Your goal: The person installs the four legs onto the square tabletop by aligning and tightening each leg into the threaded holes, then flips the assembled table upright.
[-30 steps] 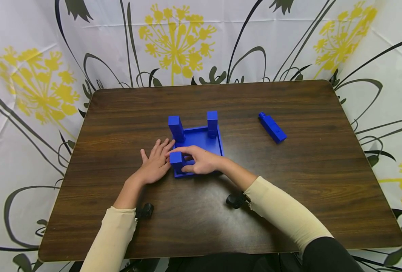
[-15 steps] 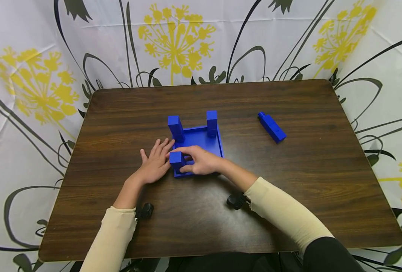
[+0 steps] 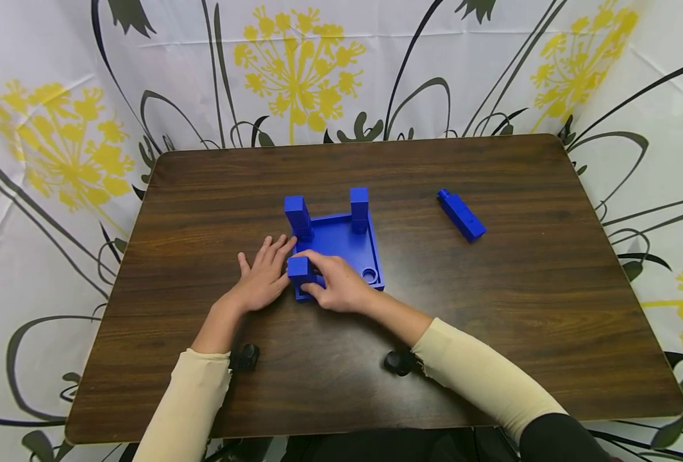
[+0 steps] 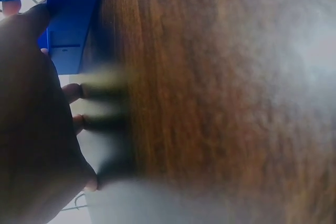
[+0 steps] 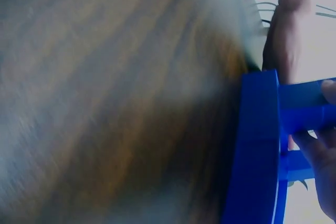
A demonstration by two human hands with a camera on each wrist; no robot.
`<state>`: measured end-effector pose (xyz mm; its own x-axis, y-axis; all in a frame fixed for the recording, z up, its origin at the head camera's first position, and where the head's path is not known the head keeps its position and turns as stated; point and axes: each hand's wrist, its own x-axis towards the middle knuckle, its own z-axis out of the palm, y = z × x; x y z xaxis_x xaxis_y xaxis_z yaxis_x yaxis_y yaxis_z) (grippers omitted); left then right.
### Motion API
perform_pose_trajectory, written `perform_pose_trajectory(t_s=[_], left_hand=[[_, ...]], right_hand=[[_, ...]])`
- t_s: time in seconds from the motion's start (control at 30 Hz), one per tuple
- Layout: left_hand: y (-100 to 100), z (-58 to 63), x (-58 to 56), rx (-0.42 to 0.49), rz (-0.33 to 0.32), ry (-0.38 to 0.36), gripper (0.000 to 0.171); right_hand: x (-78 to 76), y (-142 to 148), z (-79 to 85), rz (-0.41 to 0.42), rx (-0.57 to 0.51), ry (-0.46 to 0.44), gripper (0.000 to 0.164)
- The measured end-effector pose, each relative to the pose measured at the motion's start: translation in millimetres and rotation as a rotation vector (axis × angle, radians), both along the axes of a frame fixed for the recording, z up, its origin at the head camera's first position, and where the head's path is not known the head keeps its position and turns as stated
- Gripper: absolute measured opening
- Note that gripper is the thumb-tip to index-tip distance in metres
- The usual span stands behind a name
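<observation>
A square blue tray-like base [image 3: 341, 247] with a raised rim lies on the table, blue posts upright at three of its corners. My right hand [image 3: 341, 282] grips the near-left post [image 3: 299, 269] between thumb and fingers; the right wrist view shows this post [image 5: 302, 98] reaching across above the base's side wall [image 5: 254, 145]. My left hand [image 3: 260, 279] lies flat with fingers spread, fingertips right at the base's left edge. At the near-right corner, a round socket [image 3: 369, 275] shows. Far-left post [image 3: 297, 215] and far-right post [image 3: 360, 208] stand untouched.
A loose blue post [image 3: 461, 215] with a round peg at one end lies on its side to the right. The brown wooden table [image 3: 526, 308] has rounded corners. A flower-patterned curtain [image 3: 341, 70] hangs behind it.
My right hand and forearm have shifted slightly toward me while still holding the near-left post, uncovering the round socket at the near-right corner. My left hand has stayed in place.
</observation>
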<state>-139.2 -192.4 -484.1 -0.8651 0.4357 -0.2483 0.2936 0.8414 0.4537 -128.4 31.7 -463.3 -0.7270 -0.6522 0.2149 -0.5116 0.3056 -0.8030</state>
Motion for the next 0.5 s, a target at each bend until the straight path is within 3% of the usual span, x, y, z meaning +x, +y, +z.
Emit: perform_pose_trajectory(t_s=[0.17, 0.5], left_hand=[[0.9, 0.6, 0.7, -0.007, 0.0, 0.005, 0.065], [3.1, 0.9, 2.2, -0.04, -0.015, -0.002, 0.069]], right_hand=[[5.3, -3.0, -2.1, -0.047, -0.011, 0.013, 0.049], [8.9, -2.9, -0.6, -0.056, 0.027, 0.037, 0.045]])
